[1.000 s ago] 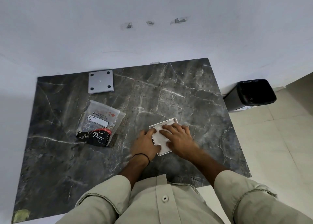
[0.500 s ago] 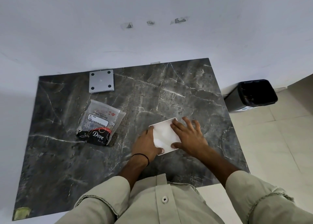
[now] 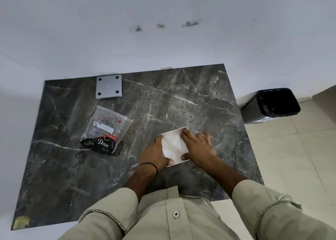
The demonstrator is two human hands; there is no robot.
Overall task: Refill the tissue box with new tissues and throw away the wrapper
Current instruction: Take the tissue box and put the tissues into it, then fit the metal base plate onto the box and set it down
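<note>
A white square tissue box [image 3: 174, 145] sits open-side up on the dark marble table [image 3: 181, 103], with white tissues showing inside. My left hand [image 3: 154, 153] grips its left and near edge, thumb at the front corner. My right hand [image 3: 198, 147] holds the right side, fingertips on the far corner and thumb on the near rim. The box's grey square lid [image 3: 108, 87] with four black dots lies apart at the table's far left. A clear plastic tissue wrapper [image 3: 105, 130] with a black and red "Dove" band lies flat to the left of the box.
A black waste bin [image 3: 272, 104] with a dark liner stands on the tiled floor to the right of the table. The white wall runs along the table's far edge. A yellowish patch [image 3: 21, 222] marks the near left corner.
My right hand slid off the top of the tissues to the box's right side, uncovering the white contents. My left hand stayed on the left edge.
</note>
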